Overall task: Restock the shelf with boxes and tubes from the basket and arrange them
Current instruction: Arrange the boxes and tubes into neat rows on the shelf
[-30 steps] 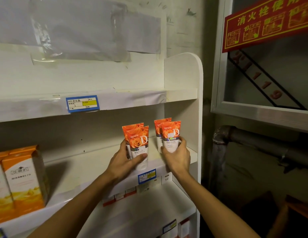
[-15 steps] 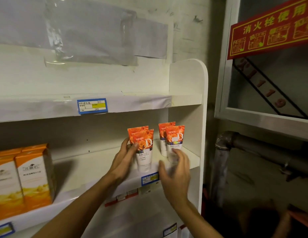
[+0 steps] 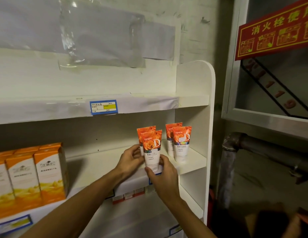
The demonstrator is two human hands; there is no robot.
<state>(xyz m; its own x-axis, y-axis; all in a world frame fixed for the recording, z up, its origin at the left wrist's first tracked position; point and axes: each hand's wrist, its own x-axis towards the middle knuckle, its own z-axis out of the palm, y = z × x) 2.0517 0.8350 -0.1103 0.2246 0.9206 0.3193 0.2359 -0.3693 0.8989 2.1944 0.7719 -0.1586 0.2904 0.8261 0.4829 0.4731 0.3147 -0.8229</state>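
Two pairs of orange-and-white tubes stand upright on the middle shelf. The left front tube stands between both hands, with a second tube right behind it. My left hand holds the left pair from the left side. My right hand grips the bottom of the front tube, thumb on its lower left and fingers on its right. The right pair of tubes stands free near the shelf's right side panel. The basket is out of view.
Several orange-and-white boxes stand at the shelf's left end. A blue price tag hangs on the upper shelf edge. A red fire-hydrant sign and a dark pipe are to the right of the shelf unit.
My right hand let go of the right pair of tubes and moved left to the base of the left front tube. My left hand stayed on the left pair.
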